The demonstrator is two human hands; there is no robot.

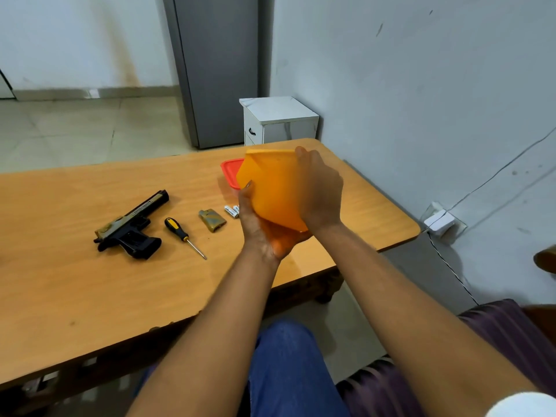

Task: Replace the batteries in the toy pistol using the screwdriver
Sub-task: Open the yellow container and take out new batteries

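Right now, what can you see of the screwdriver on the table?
The screwdriver lies flat on the wooden table, untouched by either hand. It has a stubby black and yellow handle, plastic or rubber by its look, and a thin bare metal shaft. The handle points away from the person, the tip toward the near edge. It sits between the toy pistol and a small olive cover, apart from both.

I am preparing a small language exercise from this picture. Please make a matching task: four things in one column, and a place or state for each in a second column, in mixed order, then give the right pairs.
Things:
1. toy pistol
2. screwdriver
3. orange container
4. batteries

Places or states:
A. held tilted above the table by both hands
B. lying farthest left on the table
C. lying next to the left hand
D. lying between the pistol and the small olive cover

Pairs: 1-B, 2-D, 3-A, 4-C
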